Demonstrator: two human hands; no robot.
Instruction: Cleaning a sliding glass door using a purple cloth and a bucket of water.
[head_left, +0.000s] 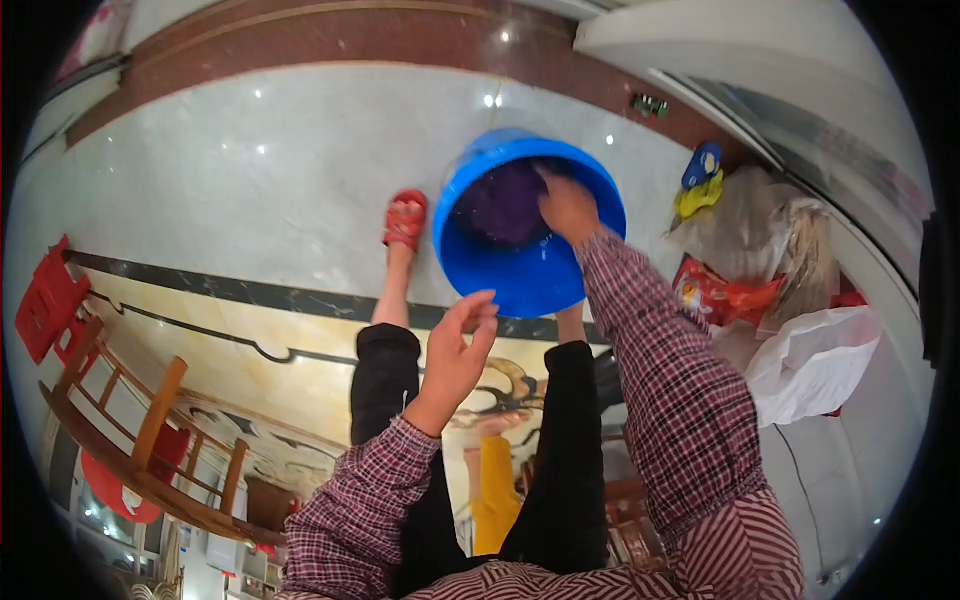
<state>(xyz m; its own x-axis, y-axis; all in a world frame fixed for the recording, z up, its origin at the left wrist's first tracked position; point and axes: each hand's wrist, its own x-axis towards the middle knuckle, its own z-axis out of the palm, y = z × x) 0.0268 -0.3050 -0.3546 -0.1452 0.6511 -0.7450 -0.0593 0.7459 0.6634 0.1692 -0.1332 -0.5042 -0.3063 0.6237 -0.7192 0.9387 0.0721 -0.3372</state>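
A blue plastic bucket (517, 281) stands tilted on the floor in front of me, its mouth towards me. Dark purple cloth or similar soft material (499, 206) lies deep inside it. My right hand (571, 206) reaches into the bucket at that purple material; its fingertips are blurred, so whether they grip it cannot be told. Just outside the near rim is my left hand (461, 352), fingers apart and curved, holding nothing. Both forearms wear checked sleeves.
My foot in a red sandal (406, 217) is left of the bucket. Plastic bags (814, 360), a red packet (724, 292) and a blue item (702, 165) lie at right. A wooden table (150, 480) and red stool (49, 300) are at left. Behind my legs is a person in yellow (495, 495).
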